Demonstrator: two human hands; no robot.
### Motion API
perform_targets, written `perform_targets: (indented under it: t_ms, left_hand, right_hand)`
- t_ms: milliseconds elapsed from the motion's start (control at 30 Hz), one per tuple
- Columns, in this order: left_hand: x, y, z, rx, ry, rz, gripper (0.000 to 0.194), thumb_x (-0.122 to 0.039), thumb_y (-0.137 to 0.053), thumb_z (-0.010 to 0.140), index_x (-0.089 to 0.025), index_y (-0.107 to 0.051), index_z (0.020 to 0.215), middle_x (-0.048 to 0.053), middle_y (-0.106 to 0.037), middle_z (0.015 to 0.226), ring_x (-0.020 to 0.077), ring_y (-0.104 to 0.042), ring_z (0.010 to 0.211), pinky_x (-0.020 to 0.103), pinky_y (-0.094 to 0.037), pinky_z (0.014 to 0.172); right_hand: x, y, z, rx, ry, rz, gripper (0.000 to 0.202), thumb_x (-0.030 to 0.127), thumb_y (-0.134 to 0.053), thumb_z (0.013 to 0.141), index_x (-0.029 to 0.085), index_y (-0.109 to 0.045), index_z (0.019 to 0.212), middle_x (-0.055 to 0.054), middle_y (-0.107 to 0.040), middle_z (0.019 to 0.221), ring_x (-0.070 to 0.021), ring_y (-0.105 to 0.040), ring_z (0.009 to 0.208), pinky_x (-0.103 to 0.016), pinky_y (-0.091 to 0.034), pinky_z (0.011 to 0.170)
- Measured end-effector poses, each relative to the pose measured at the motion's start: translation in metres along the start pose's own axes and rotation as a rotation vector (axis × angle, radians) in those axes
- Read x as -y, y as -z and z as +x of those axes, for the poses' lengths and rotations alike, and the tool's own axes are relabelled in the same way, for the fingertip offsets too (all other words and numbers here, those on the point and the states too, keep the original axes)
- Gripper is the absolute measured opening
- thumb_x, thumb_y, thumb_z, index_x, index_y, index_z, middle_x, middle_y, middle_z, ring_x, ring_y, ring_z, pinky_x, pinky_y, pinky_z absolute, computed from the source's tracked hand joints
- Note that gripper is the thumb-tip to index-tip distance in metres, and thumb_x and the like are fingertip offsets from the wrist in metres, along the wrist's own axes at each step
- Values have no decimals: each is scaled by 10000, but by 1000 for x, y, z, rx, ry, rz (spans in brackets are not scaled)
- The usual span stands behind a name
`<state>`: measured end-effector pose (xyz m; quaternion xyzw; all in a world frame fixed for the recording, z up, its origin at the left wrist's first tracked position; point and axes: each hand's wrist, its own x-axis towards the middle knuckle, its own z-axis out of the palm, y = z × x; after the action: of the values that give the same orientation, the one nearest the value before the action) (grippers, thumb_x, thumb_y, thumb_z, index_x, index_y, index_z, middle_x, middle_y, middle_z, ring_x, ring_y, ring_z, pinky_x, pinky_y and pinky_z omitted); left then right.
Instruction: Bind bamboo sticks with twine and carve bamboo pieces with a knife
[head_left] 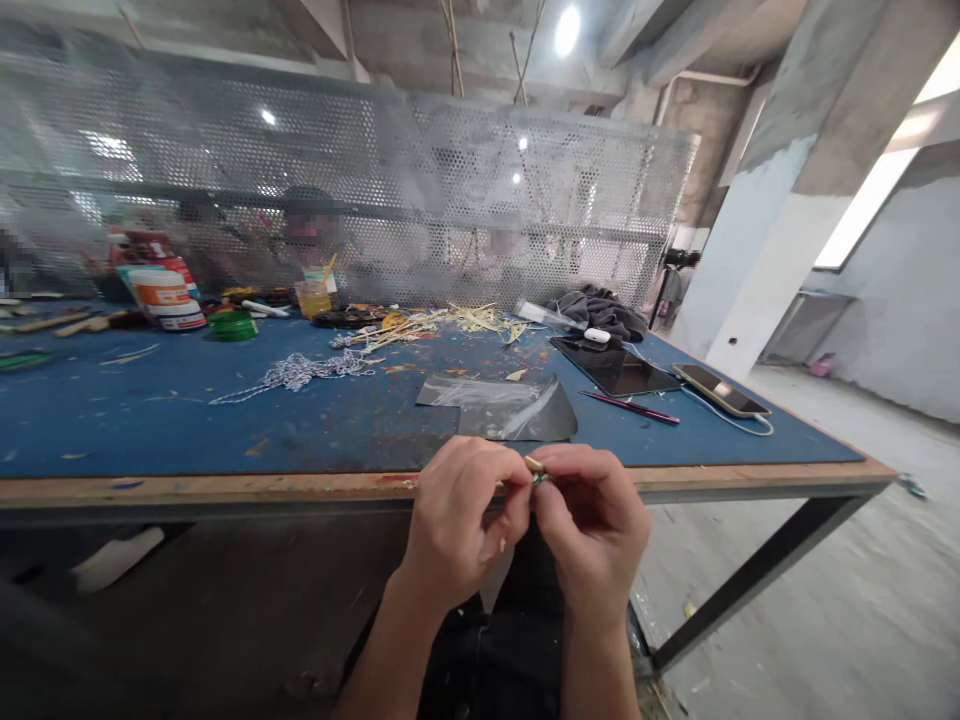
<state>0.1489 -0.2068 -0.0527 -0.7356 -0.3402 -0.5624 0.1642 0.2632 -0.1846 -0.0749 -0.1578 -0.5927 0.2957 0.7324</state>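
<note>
Just in front of the table's near edge, my left hand (471,510) and my right hand (594,520) meet fingertip to fingertip. Both pinch a small tan-and-green piece (535,468), mostly covered by the fingers, so its kind does not show. Beyond the hands a dark grey sheet (517,415) with pale scuffs and a notched left side lies on the blue tabletop (360,425). To its right rests a thin dark red pen-like stick (634,407).
A black tablet (611,368) and a phone (721,390) with a white cable occupy the right side. Patterned cord (300,372) lies left, near paint jars (161,298) and a green lid (232,326). Pale shavings (476,318) are piled before a perforated metal screen (420,200).
</note>
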Motion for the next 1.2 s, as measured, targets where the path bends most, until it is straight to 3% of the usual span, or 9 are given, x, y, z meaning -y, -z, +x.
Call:
perform_targets:
  t_ms: [267, 567, 800, 1200]
  left_hand:
    - [-7, 0, 1, 2, 121, -49, 94, -131, -538, 907, -211, -518, 861, -17, -592, 742, 122, -548, 664, 251, -431, 629]
    - [-4, 1, -1, 11, -24, -16, 167, -37, -533, 836, -200, -506, 861, -12, -589, 706, 133, -545, 656, 277, -429, 634]
    - [-7, -1, 1, -63, 2, -23, 142, -51, -542, 855, -193, -527, 856, -12, -604, 715, 130, -554, 654, 272, -443, 621]
    - [-11, -2, 1, -50, -22, 22, 136, -55, -560, 854, -186, -528, 841, -19, -613, 699, 120, -562, 642, 267, -446, 615]
  right_hand:
    - [3, 2, 4, 25, -38, 127, 243, 42, -621, 777, 250, -652, 899, 1, -700, 844, -148, -681, 793, -256, -558, 673]
    - [7, -2, -1, -70, 50, 97, 286, -2, -603, 761, 250, -656, 885, 12, -693, 798, -133, -675, 734, -240, -540, 625]
    - [8, -3, 1, -31, 25, 148, 259, 15, -601, 763, 238, -660, 881, -1, -701, 813, -149, -681, 751, -268, -550, 648]
    - [8, -2, 0, -67, 28, 181, 245, 8, -604, 768, 230, -657, 859, 11, -669, 773, -131, -661, 731, -241, -540, 630]
